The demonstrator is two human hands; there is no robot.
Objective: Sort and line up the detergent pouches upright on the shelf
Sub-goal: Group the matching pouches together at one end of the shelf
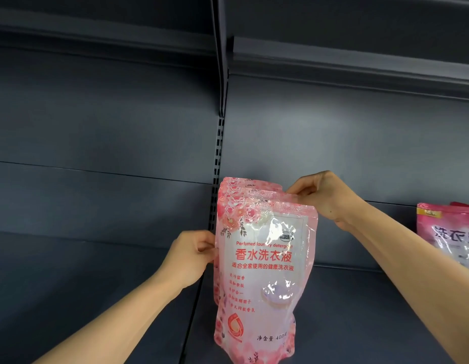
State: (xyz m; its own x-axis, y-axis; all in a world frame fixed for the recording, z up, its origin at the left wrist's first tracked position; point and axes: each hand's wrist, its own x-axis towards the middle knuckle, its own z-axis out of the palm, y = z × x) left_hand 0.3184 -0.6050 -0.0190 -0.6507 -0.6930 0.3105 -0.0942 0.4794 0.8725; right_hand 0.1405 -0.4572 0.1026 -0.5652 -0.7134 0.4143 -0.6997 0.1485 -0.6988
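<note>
A light pink flower-printed detergent pouch [262, 274] stands upright at the left end of the dark shelf board [359, 311], facing me. Right behind it stand more pouches of the same print [244, 185]; only their top edges show. My left hand [191, 256] pinches the front pouch's left edge at mid height. My right hand [325, 195] pinches the top right corner of the pouches. A darker pink pouch [449, 232] stands at the far right of the same shelf, cut off by the frame edge.
A slotted metal upright [217, 164] divides the shelving into two bays just left of the pouches. The left bay's shelf [83, 285] and the dark back panel [359, 143] are bare. Another shelf edge [359, 64] runs overhead.
</note>
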